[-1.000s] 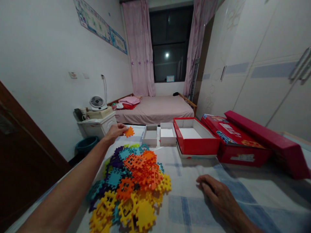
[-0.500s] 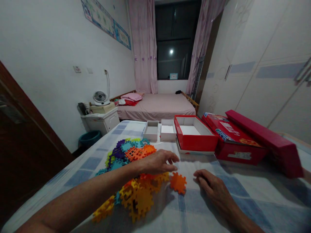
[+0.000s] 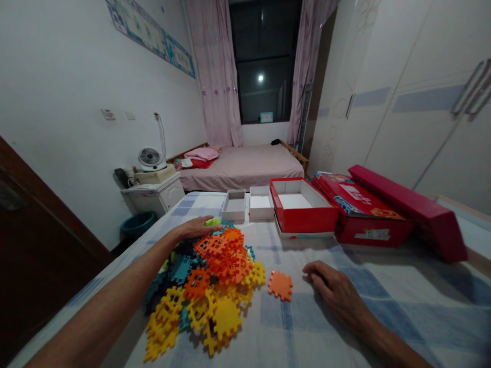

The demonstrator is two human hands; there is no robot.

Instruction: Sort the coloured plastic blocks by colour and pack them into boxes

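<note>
A pile of colourful interlocking plastic tiles (image 3: 207,286) in orange, yellow, teal and purple lies on the checked cloth. My left hand (image 3: 195,228) reaches to the pile's far edge and closes on a lime-green tile (image 3: 212,222). One orange tile (image 3: 280,284) lies apart, to the right of the pile. My right hand (image 3: 332,289) rests flat on the cloth just right of that tile, fingers loosely spread, holding nothing.
Two small white open boxes (image 3: 247,203) and an open red box (image 3: 303,205) stand at the far side. A printed red box (image 3: 362,212) and a long red lid (image 3: 406,209) lie to the right. Beyond are a bed (image 3: 241,166) and a nightstand (image 3: 151,191).
My left hand let go of the orange tile beside my right hand, then moved back left and away to the pile's far edge, onto a green tile. My right hand stayed put.
</note>
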